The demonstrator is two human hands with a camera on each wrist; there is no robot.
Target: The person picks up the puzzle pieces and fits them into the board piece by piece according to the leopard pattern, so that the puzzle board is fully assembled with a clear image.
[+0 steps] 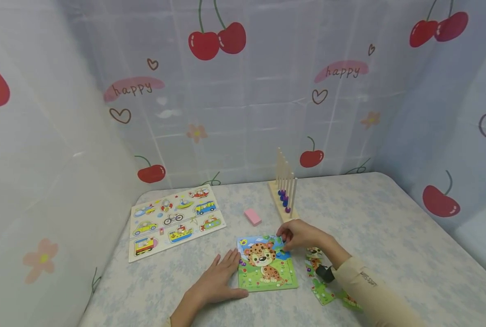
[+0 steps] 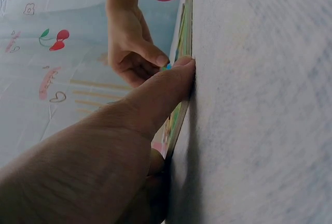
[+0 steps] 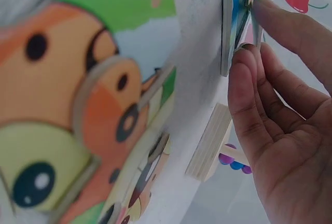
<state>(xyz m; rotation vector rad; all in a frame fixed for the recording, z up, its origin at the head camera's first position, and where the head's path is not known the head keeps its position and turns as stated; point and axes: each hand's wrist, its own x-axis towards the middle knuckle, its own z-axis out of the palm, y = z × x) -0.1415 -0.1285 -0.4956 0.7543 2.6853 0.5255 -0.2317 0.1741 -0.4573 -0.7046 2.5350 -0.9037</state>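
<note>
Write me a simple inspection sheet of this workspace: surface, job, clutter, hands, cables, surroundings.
Surface: pale patterned tabletop.
Job's things: leopard puzzle lying flat; loose pieces to its right, partly hidden by the right sleeve.
Clutter: vehicle board at left; pink block and bead rack beyond the puzzle.
Hands: left hand lies with fingers by the puzzle's left edge; right hand pinches a small piece near its far right corner.
Cables: nothing seen.
Surroundings: sheets printed with cherries, hearts and "happy".

The cherry-printed backdrop [image 1: 259, 118] reads "happy" in two places.
</note>
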